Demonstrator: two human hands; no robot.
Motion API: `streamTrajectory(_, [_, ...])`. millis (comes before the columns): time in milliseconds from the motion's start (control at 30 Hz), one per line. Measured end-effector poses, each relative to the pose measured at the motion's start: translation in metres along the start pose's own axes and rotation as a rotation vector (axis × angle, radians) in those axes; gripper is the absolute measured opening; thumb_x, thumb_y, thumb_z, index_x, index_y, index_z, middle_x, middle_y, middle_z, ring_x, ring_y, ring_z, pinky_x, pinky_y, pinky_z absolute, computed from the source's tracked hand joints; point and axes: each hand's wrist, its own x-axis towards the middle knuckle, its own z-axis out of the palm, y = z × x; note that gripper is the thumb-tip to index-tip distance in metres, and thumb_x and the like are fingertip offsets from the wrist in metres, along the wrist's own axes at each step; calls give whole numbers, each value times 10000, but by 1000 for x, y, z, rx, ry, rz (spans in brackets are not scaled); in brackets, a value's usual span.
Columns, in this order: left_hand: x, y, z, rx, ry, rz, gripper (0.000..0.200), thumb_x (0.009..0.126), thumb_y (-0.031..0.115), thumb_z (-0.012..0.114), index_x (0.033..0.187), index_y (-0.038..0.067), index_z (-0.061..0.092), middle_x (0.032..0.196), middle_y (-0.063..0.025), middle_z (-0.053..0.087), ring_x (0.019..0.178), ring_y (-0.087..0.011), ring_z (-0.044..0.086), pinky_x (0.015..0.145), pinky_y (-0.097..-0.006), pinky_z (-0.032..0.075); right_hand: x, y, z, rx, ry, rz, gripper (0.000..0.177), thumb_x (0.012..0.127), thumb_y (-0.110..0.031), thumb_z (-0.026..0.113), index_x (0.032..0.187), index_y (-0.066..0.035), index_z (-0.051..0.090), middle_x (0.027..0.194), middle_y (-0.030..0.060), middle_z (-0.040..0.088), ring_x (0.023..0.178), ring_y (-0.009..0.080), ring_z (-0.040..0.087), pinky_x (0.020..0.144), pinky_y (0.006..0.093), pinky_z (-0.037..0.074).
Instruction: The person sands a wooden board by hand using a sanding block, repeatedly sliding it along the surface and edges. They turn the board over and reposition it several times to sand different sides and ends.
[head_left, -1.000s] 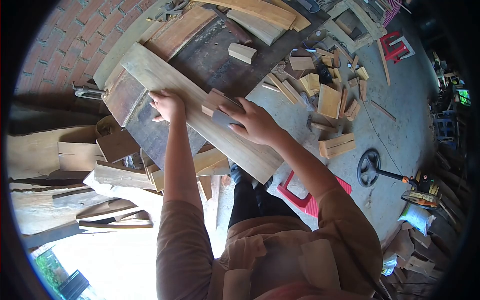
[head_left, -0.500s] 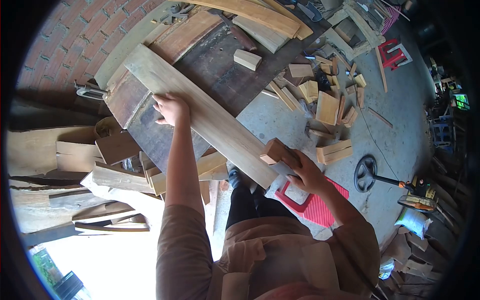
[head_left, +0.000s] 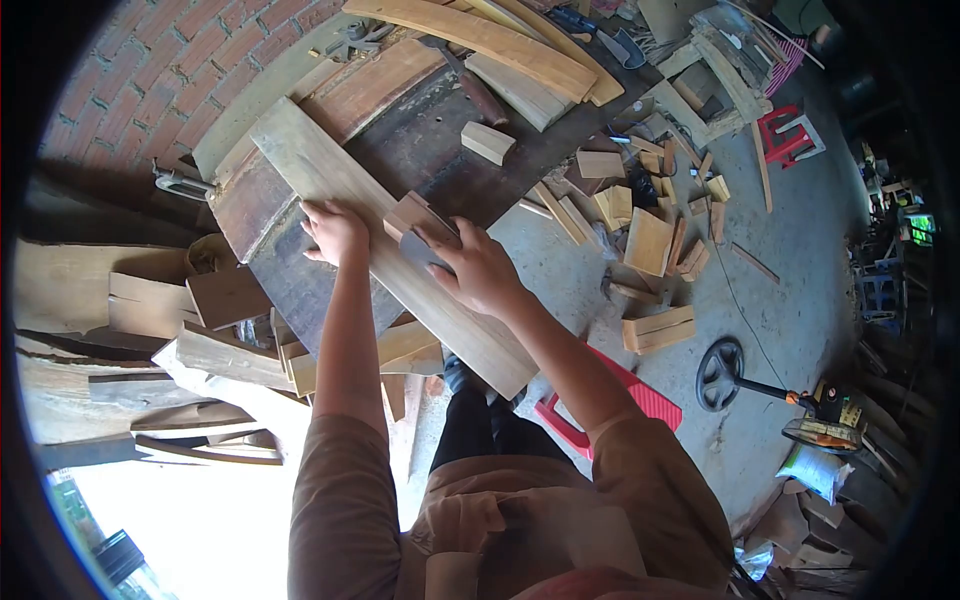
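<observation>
The left hand (head_left: 335,230) lies open, flat on the long pale wooden plank (head_left: 465,325); the right hand (head_left: 482,272) grips a small brown wooden block (head_left: 412,218)

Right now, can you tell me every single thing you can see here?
plank: one, pale wood, slanting across the workbench
sanding block: one, brown with a grey underside, on the plank
workbench: one, dark, beside the brick wall
brick wall: one, red, upper left
small block: one, pale, on the workbench
offcuts: many, pale, on the floor at right
wood scraps: many, brown, piled at left
near stool: one, red, below the plank's end
far stool: one, red, upper right
left hand: one, flat on the plank
right hand: one, gripping the sanding block
</observation>
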Motion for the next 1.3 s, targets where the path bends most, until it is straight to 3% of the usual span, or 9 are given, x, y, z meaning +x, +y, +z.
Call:
streamTrajectory(67, [3, -4, 2, -18, 5, 24, 536, 907, 367, 281, 1367, 98, 216, 1370, -99, 347, 1299, -251, 260, 1016, -592, 112, -20, 13, -5, 71, -53, 60, 440, 811, -315, 561, 1221, -172, 484, 1173, 255, 425, 1025, 362, 491, 851, 401, 427])
streamTrajectory(167, [3, -4, 4, 14, 6, 16, 535, 913, 344, 278, 1370, 76, 204, 1368, -68, 360, 1308, -241, 242, 1018, -584, 110, -77, 27, -32, 185, -113, 148, 361, 800, -300, 582, 1063, -53, 576, 1181, 260, 419, 1046, 386, 478, 879, 396, 419])
streamTrajectory(367, [2, -4, 4, 2, 12, 30, 537, 912, 347, 275, 1372, 78, 203, 1365, -79, 363, 1306, -240, 246, 1018, -583, 106, -191, 44, -60, 234, -195, 294, 356, 779, -241, 601, 1040, -1, 574, 1228, 270, 381, 1079, 414, 448, 908, 402, 391])
streamTrajectory(567, [2, -4, 3, 1, 15, 35, 538, 910, 346, 280, 1371, 79, 204, 1361, -92, 365, 1303, -239, 254, 1019, -582, 115, -133, 44, -52, 240, -181, 182, 341, 784, -243, 600, 1032, -8, 587, 1192, 256, 414, 1066, 392, 464, 888, 395, 406])
streamTrajectory(700, [4, -5, 5, 15, 22, 36, 536, 909, 343, 287, 1371, 83, 206, 1357, -101, 367, 1299, -236, 262, 1017, -582, 124, -53, 19, -24, 51, -140, -20, 418, 783, -282, 596, 1192, -227, 527, 1213, 244, 402, 1052, 349, 479, 868, 418, 416])
streamTrajectory(767, [1, -2, 1, 14, 5, 24, 534, 907, 343, 292, 1369, 87, 212, 1354, -111, 367, 1293, -234, 273, 1015, -581, 134, -24, 9, -8, 24, -123, -37, 521, 791, -290, 578, 1287, -298, 418, 1223, 237, 394, 1053, 343, 477, 868, 416, 414])
streamTrajectory(967, [3, -4, 3, 10, 17, 24, 536, 906, 347, 299, 1367, 88, 215, 1353, -115, 367, 1289, -239, 281, 1012, -581, 141, -42, 8, -9, -21, -102, -27, 537, 788, -280, 581, 1296, -294, 408, 1231, 241, 387, 1057, 347, 474, 874, 412, 411])
streamTrajectory(1167, [2, -6, 3, 7, 18, 48, 543, 907, 350, 294, 1372, 85, 205, 1369, -81, 354, 1296, -245, 265, 1012, -581, 133, -147, 38, -41, 204, -177, 111, 451, 754, -192, 626, 1182, -91, 525, 1221, 246, 385, 1086, 383, 447, 911, 398, 391])
streamTrajectory(1300, [2, -6, 5, -18, 21, 35, 537, 909, 343, 291, 1371, 83, 209, 1364, -74, 366, 1309, -244, 238, 1025, -567, 109, -153, 33, -51, 249, -210, 169, 467, 753, -189, 621, 1194, -82, 509, 1211, 247, 389, 1074, 390, 453, 897, 403, 397])
